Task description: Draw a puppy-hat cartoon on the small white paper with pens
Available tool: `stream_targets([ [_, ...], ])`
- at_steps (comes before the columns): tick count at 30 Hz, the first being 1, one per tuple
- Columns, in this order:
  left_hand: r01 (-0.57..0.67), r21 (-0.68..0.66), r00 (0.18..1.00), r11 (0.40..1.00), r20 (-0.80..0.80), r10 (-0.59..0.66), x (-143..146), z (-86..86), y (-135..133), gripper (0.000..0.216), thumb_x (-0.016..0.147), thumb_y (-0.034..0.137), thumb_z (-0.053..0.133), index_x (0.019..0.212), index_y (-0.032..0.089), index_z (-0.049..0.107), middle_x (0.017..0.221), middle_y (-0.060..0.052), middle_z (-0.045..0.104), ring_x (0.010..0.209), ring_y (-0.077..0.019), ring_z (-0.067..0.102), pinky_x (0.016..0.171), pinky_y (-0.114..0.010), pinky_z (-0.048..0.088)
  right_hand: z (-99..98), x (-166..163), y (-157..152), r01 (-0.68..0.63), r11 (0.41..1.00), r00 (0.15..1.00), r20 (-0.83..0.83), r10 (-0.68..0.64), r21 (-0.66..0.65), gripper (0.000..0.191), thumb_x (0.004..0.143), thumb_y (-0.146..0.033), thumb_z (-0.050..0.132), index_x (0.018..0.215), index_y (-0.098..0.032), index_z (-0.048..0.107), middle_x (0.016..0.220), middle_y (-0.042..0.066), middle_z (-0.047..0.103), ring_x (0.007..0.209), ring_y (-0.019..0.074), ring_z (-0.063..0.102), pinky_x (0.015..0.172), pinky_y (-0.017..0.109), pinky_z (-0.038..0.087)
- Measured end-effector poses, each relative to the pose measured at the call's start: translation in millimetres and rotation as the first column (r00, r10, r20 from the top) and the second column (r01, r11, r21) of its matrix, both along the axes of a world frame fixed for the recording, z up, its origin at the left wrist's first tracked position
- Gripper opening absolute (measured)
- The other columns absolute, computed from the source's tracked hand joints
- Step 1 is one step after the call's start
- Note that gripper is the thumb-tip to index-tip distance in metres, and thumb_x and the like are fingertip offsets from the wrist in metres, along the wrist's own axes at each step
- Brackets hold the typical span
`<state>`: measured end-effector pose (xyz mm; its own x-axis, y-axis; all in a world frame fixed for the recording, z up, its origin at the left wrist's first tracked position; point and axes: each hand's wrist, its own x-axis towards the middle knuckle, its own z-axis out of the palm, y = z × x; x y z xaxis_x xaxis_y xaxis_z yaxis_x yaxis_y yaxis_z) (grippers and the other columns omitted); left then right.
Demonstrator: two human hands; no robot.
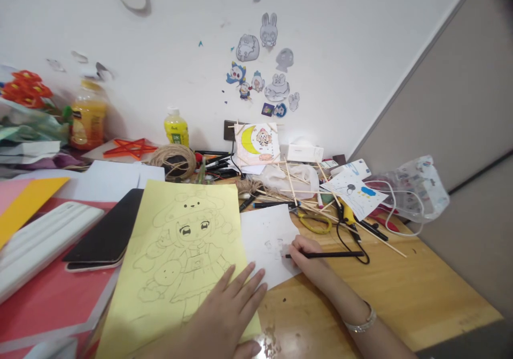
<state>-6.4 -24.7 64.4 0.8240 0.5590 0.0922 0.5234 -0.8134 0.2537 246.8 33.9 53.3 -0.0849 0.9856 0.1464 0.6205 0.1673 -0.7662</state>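
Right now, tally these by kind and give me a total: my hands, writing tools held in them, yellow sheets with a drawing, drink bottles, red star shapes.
Hands: 2 (left hand, right hand)
Held writing tools: 1 (black pencil or pen)
Yellow sheets with a drawing: 1 (yellow sheet)
Drink bottles: 2 (orange bottle, yellow bottle)
Red star shapes: 1 (red star)
Total: 7

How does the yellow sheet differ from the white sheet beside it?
The yellow sheet is larger than the white sheet. The yellow sheet carries an outlined figure; the white sheet, only faint marks. The right hand holds a black pen or pencil at the white sheet, not the yellow sheet. Both bear drawn lines.
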Motion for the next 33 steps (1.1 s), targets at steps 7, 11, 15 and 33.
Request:
stream_targets([
  [7,0.003,-0.007,1.0,1.0,0.016,-0.003,0,-3.1,1,0.071,0.089,0.032,0.063,0.15,0.019,0.029,0.154,-0.012,0.025,0.141,-0.0337,0.022,0.112,-0.057,0.018,0.5,0,0,-0.021,1.0,0.999,0.036,0.021,-0.004,0.03,0.078,-0.024,0.053,0.05,-0.022,0.042,0.052,-0.002,0.053,0.054,0.014,0.051,0.052,0.024,0.037],
  [11,0.009,0.012,1.0,1.0,0.01,-0.009,-1,-4.0,1,0.072,0.089,0.033,0.063,0.15,0.018,0.028,0.154,-0.012,0.025,0.141,-0.0339,0.021,0.112,-0.057,0.019,-0.1,0,1,-0.016,1.0,0.998,0.058,0.015,0.016,0.032,0.078,-0.023,0.053,0.049,-0.022,0.041,0.049,-0.003,0.05,0.05,0.0128,0.047,0.05,0.024,0.035],
  [15,0.012,0.039,1.0,0.999,-0.001,-0.012,0,-10.9,3,0.071,0.089,0.033,0.062,0.15,0.018,0.029,0.154,-0.012,0.025,0.141,-0.0342,0.022,0.111,-0.057,0.021,-0.2,0,1,-0.027,0.999,0.998,0.066,0.026,0.018,0.03,0.077,-0.023,0.052,0.049,-0.022,0.039,0.049,-0.004,0.05,0.05,0.0127,0.046,0.051,0.024,0.033],
  [33,0.01,0.074,1.0,0.997,-0.024,-0.009,0,-12.3,2,0.071,0.086,0.029,0.064,0.148,0.016,0.033,0.154,-0.011,0.026,0.14,-0.0352,0.024,0.11,-0.058,0.024,4.5,4,2,0.045,0.999,0.997,0.066,-0.045,0.003,0.031,0.08,-0.022,0.048,0.051,-0.023,0.039,0.053,-0.002,0.05,0.056,0.015,0.05,0.055,0.026,0.036],
])
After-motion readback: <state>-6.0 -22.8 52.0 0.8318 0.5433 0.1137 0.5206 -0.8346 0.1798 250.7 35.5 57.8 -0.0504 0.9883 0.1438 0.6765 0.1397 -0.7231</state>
